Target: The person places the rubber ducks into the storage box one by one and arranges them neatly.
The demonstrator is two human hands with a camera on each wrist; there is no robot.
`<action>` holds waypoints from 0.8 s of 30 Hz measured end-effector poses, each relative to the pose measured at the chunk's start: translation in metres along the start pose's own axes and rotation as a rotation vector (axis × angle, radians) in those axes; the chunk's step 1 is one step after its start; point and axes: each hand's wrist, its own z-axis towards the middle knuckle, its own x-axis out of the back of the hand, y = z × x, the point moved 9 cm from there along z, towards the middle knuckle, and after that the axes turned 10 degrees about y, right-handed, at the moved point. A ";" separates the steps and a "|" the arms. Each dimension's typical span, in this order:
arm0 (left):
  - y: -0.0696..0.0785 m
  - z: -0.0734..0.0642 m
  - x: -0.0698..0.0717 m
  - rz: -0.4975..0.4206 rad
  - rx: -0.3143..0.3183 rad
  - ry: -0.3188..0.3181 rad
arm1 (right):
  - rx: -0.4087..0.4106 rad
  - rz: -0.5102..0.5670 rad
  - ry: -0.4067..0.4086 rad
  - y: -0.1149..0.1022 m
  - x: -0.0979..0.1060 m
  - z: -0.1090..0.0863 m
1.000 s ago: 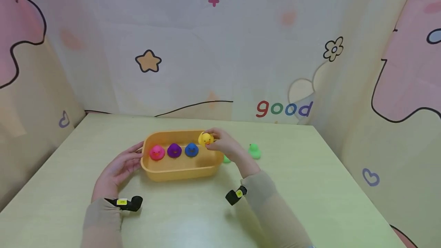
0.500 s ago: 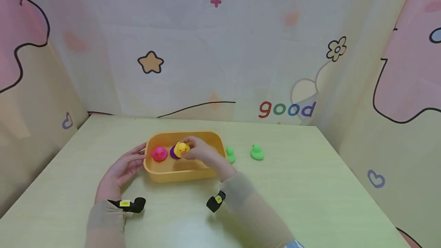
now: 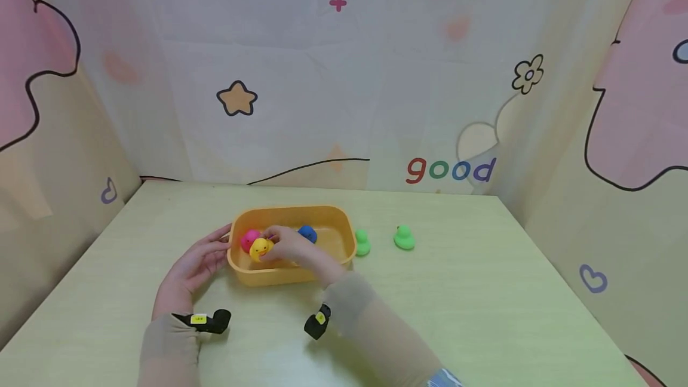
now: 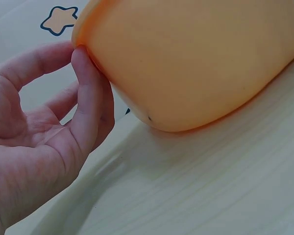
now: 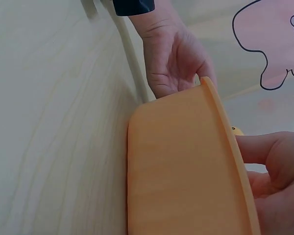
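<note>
At the left end of the yellow-orange plastic box, my left hand touches the outside of the rim with its fingertips. In the left wrist view the fingers meet the rim at one corner. My right hand reaches into the box and pinches a yellow rubber duck by its side. Close behind that duck is a pink rubber duck, partly covered by it. A blue rubber duck shows beyond the right hand. The purple duck is hidden behind the hand.
Two green rubber ducks stand on the table to the right of the box, one green duck right by its end and another green duck farther off. A printed backdrop rises behind the table.
My right hand has carried the yellow duck leftward from the box's right end, past the blue and purple ducks, and down in front of the pink one. The left hand stays at the rim.
</note>
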 end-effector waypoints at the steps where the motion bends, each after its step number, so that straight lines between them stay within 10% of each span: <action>1: 0.000 0.000 0.000 -0.003 -0.001 -0.004 | -0.004 -0.016 0.001 0.000 -0.002 0.000; 24: -0.002 0.002 0.002 0.006 0.002 -0.026 | -0.021 -0.305 0.031 0.005 -0.024 0.009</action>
